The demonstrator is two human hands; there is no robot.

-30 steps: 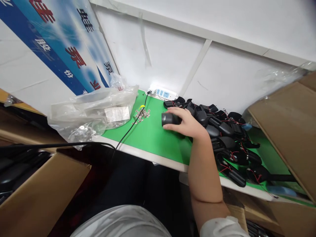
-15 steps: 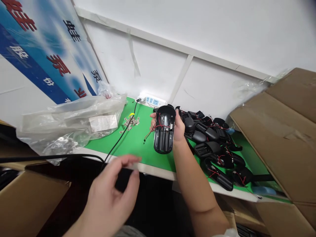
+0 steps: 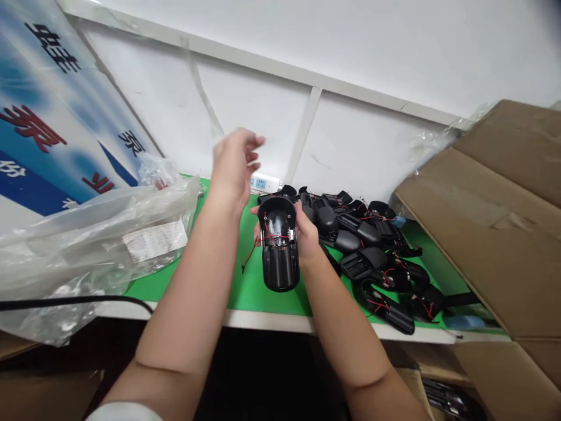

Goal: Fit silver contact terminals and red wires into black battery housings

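Note:
My right hand (image 3: pixel 307 234) grips a black plastic housing (image 3: pixel 280 263) from behind and along its side. The housing's open side faces me, showing battery slots, a small board and thin red wires, with one lead hanging off its left edge. Raised above and left of the housing, my left hand (image 3: pixel 236 164) is smeared by motion in front of the wall, its fingers curled; whether it holds anything cannot be made out. To the right, a pile of similar black housings (image 3: pixel 362 234) with red wires lies on the green table mat (image 3: pixel 249 298).
A white power strip (image 3: pixel 265 183) sits at the wall. Clear plastic bags (image 3: pixel 109 234) with a label lie at the left, beside a black cable (image 3: pixel 79 299). A large cardboard box (image 3: pixel 491 234) stands at the right, and another open box is below the table.
My left hand has moved up and forward from the table's front edge to above the power strip. The view has shifted, and the housing stays in my right hand.

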